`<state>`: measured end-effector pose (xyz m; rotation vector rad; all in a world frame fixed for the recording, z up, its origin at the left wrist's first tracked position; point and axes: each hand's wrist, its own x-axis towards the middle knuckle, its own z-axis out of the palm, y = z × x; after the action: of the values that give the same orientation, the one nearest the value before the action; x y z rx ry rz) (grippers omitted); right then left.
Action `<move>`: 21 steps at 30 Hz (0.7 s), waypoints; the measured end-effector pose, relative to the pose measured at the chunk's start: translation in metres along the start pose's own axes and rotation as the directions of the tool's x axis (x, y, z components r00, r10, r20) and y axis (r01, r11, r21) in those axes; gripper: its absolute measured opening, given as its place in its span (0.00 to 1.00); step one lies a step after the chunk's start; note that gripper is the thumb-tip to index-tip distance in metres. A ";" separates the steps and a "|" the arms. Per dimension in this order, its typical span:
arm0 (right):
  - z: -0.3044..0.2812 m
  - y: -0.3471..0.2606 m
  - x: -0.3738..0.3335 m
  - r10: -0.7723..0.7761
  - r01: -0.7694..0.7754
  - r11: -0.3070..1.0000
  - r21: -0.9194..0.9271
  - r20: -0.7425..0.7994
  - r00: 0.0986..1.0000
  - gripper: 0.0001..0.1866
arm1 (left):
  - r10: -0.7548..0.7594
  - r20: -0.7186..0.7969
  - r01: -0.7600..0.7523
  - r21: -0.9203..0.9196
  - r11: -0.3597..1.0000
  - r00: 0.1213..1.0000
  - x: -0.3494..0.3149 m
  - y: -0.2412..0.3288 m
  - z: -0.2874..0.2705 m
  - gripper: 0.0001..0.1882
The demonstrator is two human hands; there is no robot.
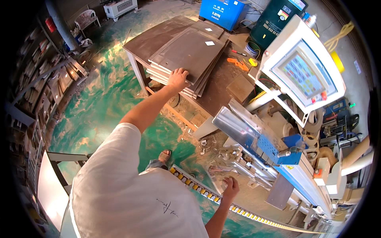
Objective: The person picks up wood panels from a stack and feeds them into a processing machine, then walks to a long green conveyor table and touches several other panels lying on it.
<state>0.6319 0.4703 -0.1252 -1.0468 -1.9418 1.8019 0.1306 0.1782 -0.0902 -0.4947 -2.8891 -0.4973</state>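
Observation:
My left hand reaches to the near edge of a stack of dark brown flat panels with pale edges. Its fingers bend over the edge of the top panel; the thumb's grip underneath is hidden. A small white label lies on that panel. Lower down, my right hand hangs in the air with loosely curled fingers and nothing visible in it. Nearest to it are the yellow-and-white roller track and the machine's metal bars. A small brown panel sits on the machine to its right.
The stack rests on a brown workbench. An orange tool lies on its right part. A white control panel with a screen juts over the machine. A white-topped table stands left; shelves of offcuts line the far left.

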 end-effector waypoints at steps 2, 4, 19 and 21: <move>0.055 -0.038 0.007 -0.044 0.064 0.988 -0.139 0.138 0.989 0.13 | 0.077 0.074 -0.077 -0.005 0.997 0.994 0.014 -0.021 -0.006 0.28; 0.106 -0.062 0.017 -0.031 0.112 0.958 -0.264 0.294 0.955 0.13 | 0.128 0.107 -0.128 -0.001 0.992 0.986 0.020 -0.028 -0.007 0.28; 0.345 -0.090 0.127 0.276 -0.596 0.666 0.449 0.594 0.755 0.25 | 0.524 -0.014 -0.473 -0.451 0.757 0.852 -0.130 -0.047 -0.078 0.21; 0.340 -0.090 0.119 0.333 -0.525 0.754 0.394 0.460 0.823 0.26 | 0.294 -0.064 -0.264 -0.647 0.715 0.954 -0.121 -0.073 -0.086 0.20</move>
<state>0.2999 0.3039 -0.1291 -1.0906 -1.2824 2.7494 0.2268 0.0482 -0.0581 -1.0279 -2.5229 -1.4625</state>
